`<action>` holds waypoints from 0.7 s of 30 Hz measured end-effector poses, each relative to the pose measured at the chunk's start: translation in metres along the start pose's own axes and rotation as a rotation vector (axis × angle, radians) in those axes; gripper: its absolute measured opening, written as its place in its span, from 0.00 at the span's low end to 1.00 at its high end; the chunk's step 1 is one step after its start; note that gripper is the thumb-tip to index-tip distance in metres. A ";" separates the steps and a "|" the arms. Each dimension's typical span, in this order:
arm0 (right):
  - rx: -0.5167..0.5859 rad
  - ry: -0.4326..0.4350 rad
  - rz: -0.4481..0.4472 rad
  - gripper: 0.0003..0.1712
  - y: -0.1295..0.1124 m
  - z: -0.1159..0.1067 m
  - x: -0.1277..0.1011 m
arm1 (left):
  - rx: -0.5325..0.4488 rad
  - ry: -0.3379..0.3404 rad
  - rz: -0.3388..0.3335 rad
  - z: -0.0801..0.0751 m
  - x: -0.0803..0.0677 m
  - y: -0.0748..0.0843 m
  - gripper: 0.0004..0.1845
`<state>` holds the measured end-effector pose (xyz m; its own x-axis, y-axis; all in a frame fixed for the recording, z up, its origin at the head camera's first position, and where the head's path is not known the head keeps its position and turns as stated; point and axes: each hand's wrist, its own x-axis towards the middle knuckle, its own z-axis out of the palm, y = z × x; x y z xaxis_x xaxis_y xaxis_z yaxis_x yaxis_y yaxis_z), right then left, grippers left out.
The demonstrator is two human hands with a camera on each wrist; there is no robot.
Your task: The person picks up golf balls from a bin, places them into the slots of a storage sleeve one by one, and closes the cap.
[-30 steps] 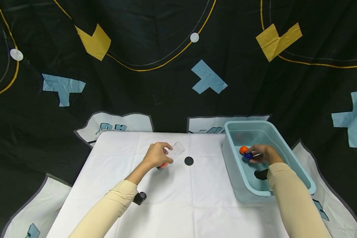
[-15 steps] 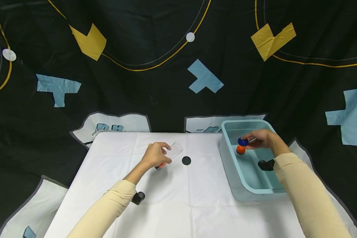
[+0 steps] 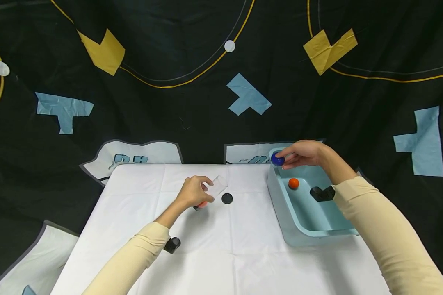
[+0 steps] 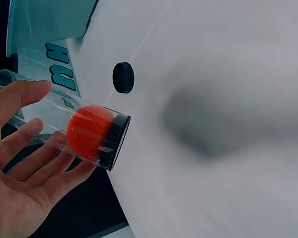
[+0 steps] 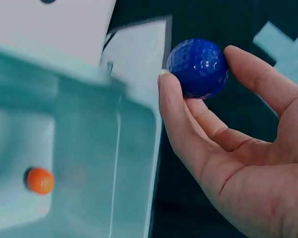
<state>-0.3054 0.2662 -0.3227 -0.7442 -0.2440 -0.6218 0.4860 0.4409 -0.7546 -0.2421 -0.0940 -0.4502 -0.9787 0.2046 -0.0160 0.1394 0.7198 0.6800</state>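
My right hand (image 3: 299,155) pinches a blue dimpled ball (image 3: 277,159) (image 5: 197,68) between thumb and fingers, above the far left corner of the light blue bin (image 3: 280,207) (image 5: 134,163). One orange ball (image 3: 293,183) (image 5: 40,180) lies on the bin's floor. My left hand (image 3: 193,191) (image 4: 25,163) holds a clear plastic tube (image 3: 215,188) (image 4: 64,124), tilted, its black-capped lower end on the white table. An orange ball (image 4: 89,131) sits inside the tube against that cap. A black round lid (image 3: 227,198) (image 4: 123,77) lies on the table just right of the tube.
The white table (image 3: 221,254) stands before a black cloth backdrop with yellow and blue tape patches (image 3: 247,96). The bin takes up the table's right side. Black wrist mounts (image 3: 171,245) show at both forearms.
My right hand has lifted the blue ball out of the bin and carried it up and left to the bin's far left corner. The left hand and tube have stayed put.
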 end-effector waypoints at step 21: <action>-0.117 -0.062 -0.003 0.26 -0.011 0.103 0.047 | 0.004 -0.016 0.021 0.010 0.003 0.008 0.22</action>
<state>-0.2985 0.1606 -0.3657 -0.7144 -0.2968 -0.6337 0.4239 0.5370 -0.7293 -0.2424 -0.0810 -0.4518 -0.9730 0.2303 -0.0139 0.1604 0.7182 0.6771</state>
